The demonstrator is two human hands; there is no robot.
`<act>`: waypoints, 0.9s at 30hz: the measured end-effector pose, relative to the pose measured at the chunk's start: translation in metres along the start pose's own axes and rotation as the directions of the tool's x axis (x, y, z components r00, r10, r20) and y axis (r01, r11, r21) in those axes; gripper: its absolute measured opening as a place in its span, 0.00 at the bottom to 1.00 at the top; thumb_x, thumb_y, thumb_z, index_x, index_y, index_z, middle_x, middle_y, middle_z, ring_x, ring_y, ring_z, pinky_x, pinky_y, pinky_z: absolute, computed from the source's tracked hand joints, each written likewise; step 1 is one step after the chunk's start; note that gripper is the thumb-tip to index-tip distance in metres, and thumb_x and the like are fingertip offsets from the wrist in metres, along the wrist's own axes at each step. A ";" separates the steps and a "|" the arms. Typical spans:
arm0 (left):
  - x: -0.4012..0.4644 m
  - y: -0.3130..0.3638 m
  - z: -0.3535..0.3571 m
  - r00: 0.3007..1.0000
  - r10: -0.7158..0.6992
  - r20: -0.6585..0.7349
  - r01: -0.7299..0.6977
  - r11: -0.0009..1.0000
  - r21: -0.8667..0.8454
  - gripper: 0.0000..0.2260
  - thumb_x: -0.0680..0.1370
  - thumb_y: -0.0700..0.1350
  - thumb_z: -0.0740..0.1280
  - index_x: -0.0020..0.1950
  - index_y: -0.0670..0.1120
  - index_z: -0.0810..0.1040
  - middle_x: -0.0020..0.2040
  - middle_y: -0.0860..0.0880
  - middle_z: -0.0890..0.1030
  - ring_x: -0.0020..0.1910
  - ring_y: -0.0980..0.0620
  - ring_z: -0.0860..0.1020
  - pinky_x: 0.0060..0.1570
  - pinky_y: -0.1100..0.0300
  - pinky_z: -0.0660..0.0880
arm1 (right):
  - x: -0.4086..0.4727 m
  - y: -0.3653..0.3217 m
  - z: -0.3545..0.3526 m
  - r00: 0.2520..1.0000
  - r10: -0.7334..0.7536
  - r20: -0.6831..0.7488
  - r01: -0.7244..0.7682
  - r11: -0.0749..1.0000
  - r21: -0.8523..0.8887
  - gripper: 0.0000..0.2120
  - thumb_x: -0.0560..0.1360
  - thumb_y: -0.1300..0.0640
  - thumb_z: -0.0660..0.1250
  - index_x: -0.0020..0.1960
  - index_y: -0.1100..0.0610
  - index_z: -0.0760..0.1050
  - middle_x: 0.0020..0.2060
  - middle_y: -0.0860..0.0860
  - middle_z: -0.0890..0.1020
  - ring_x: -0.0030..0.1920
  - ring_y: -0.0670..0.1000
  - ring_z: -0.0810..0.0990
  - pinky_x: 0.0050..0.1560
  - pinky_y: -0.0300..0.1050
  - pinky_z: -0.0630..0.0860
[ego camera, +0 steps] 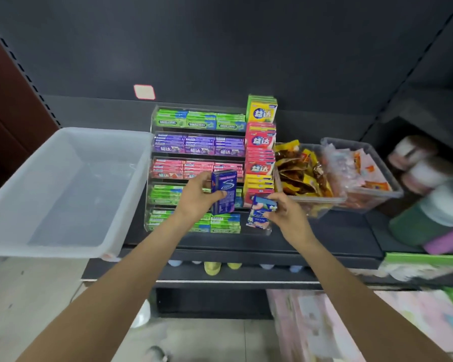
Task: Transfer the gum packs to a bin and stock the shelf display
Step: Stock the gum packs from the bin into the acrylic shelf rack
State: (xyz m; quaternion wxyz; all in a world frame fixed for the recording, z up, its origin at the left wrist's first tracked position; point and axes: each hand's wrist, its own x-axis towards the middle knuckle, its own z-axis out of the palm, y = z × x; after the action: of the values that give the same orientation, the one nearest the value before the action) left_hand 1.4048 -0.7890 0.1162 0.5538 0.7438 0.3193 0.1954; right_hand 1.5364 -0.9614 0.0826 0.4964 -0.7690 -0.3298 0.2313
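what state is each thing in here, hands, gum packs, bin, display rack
left hand: grips the dark blue gum pack
dark blue gum pack: held upright before the rack
right hand: grips the light blue gum pack
light blue gum pack: held, tilted
white bin: empty, on the left
display rack: tiers stocked with gum
snack tub: full of packets

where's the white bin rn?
Head view, left side: the white bin sits on the shelf directly left of the clear gum display rack, its right rim next to the rack; nothing visible inside it.
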 end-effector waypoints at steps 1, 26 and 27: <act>0.000 0.000 0.000 1.000 -0.004 0.002 0.004 1.000 -0.002 0.10 0.72 0.35 0.71 0.50 0.44 0.73 0.46 0.49 0.78 0.50 0.50 0.76 0.52 0.44 0.77 | 0.000 0.003 0.002 1.000 -0.016 0.000 0.016 0.999 -0.036 0.16 0.73 0.72 0.66 0.49 0.52 0.71 0.48 0.49 0.79 0.50 0.49 0.80 0.48 0.49 0.79; -0.009 0.005 0.008 0.990 -0.102 0.099 0.117 0.981 -0.154 0.12 0.76 0.37 0.67 0.58 0.44 0.71 0.50 0.47 0.77 0.52 0.50 0.78 0.43 0.58 0.80 | 0.002 0.007 -0.004 0.999 -0.010 0.035 0.029 0.798 -0.603 0.22 0.73 0.56 0.70 0.65 0.54 0.71 0.62 0.52 0.76 0.60 0.50 0.76 0.52 0.48 0.78; -0.009 0.006 0.008 0.990 -0.101 0.102 0.116 0.981 -0.153 0.12 0.76 0.37 0.67 0.57 0.44 0.71 0.49 0.48 0.77 0.52 0.49 0.78 0.45 0.56 0.80 | 0.002 0.003 -0.005 0.999 -0.019 0.033 0.035 0.800 -0.599 0.21 0.73 0.55 0.70 0.65 0.54 0.71 0.61 0.52 0.76 0.58 0.49 0.76 0.50 0.45 0.78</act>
State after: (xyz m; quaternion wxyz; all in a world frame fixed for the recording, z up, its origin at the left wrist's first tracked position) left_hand 1.4050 -0.8021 0.1200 0.6356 0.6870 0.3166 0.1546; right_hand 1.5420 -0.9641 0.0814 0.2271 -0.8786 -0.4032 0.1178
